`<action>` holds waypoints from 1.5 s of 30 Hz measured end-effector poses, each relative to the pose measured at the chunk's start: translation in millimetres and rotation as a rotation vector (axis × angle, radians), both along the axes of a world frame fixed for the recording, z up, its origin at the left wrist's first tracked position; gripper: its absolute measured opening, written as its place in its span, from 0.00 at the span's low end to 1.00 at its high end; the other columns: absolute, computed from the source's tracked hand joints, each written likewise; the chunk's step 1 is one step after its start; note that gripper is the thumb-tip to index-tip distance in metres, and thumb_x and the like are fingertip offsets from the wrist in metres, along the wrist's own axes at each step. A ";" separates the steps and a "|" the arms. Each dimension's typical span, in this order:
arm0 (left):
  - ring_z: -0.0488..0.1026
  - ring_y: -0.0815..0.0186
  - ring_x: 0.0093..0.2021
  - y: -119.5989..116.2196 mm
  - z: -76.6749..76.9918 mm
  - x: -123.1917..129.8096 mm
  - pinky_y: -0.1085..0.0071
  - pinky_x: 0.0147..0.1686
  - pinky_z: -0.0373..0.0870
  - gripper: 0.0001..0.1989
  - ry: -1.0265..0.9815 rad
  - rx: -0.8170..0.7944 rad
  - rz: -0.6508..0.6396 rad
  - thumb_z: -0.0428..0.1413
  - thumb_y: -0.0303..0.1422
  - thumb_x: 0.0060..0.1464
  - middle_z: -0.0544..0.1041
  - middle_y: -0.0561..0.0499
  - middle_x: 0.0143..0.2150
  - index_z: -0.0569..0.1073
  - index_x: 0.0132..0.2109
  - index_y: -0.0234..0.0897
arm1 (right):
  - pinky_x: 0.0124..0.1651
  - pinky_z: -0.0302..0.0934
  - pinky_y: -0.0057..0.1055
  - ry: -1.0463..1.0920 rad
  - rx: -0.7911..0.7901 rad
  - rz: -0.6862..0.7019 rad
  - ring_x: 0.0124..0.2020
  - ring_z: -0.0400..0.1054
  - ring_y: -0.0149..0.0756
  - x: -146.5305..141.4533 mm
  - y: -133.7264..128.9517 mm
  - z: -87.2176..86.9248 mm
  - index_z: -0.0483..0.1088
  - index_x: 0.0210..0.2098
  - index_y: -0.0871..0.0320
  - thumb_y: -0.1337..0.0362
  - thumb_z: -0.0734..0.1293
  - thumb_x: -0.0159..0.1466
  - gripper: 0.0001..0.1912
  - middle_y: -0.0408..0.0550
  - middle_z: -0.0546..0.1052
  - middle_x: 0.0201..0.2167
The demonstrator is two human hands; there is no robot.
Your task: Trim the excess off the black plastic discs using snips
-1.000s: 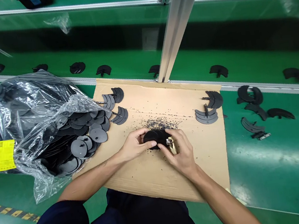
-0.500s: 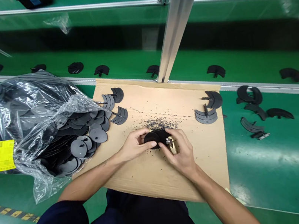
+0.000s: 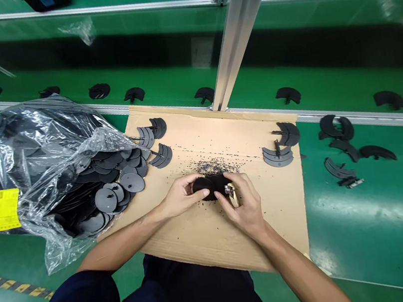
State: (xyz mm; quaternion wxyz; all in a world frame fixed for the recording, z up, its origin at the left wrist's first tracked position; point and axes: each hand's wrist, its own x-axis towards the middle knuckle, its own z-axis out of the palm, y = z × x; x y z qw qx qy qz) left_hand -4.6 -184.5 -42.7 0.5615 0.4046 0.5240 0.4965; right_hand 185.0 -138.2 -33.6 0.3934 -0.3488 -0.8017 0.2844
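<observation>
My left hand [image 3: 180, 197] is shut on a black plastic disc [image 3: 204, 189], which sits low over a sheet of brown cardboard [image 3: 271, 211]. My right hand [image 3: 243, 207] grips a small cream-handled tool [image 3: 232, 195], with its metal tip [image 3: 227, 189] against the disc's edge. Black shavings [image 3: 219, 166] lie scattered on the cardboard just beyond my hands. Trimmed black fan-shaped pieces [image 3: 163, 155] stand in small groups at the cardboard's left, and others [image 3: 278, 155] lie at its right. My fingers hide part of the disc.
To the left, a clear plastic bag [image 3: 36, 160] with a yellow label [image 3: 5, 209] spills black discs [image 3: 132, 182] onto the cardboard. Black pieces [image 3: 287, 95] lie on a green belt beyond an aluminium post [image 3: 240, 29]. More pieces [image 3: 335, 128] lie on the green bench at right.
The black pieces on the far green belt have moved left. My hands have turned the disc slightly, and the tool stays at its edge.
</observation>
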 end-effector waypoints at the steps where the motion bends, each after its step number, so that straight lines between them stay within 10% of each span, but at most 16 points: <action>1: 0.71 0.66 0.36 -0.1 -0.6 0.1 0.72 0.37 0.70 0.20 -0.004 -0.001 0.006 0.68 0.44 0.49 0.76 0.49 0.35 0.78 0.41 0.31 | 0.45 0.70 0.46 -0.001 -0.002 0.001 0.44 0.72 0.46 0.0 0.1 0.4 0.66 0.58 0.53 0.64 0.69 0.65 0.22 0.54 0.76 0.45; 28: 0.76 0.57 0.53 -2.2 -3.8 0.0 0.63 0.51 0.77 0.25 0.112 0.121 -0.010 0.61 0.41 0.59 0.78 0.42 0.55 0.71 0.60 0.37 | 0.45 0.72 0.39 0.164 -0.456 -0.023 0.40 0.76 0.41 0.9 3.0 -1.0 0.73 0.45 0.55 0.54 0.66 0.68 0.13 0.48 0.80 0.39; 38: 0.79 0.57 0.49 -5.5 2.6 -5.3 0.61 0.51 0.77 0.28 0.411 0.134 -0.134 0.56 0.36 0.64 0.76 0.41 0.60 0.63 0.68 0.39 | 0.43 0.72 0.38 0.134 -0.411 -0.043 0.38 0.74 0.41 0.0 2.6 1.1 0.73 0.44 0.55 0.54 0.66 0.68 0.12 0.48 0.80 0.37; 45: 0.71 0.53 0.64 -5.4 -4.1 -5.4 0.54 0.63 0.70 0.27 0.553 0.280 -0.141 0.53 0.33 0.65 0.70 0.38 0.66 0.61 0.69 0.38 | 0.41 0.70 0.37 0.087 -0.326 -0.041 0.36 0.74 0.40 -0.6 1.1 -0.8 0.73 0.45 0.54 0.56 0.65 0.68 0.11 0.48 0.79 0.37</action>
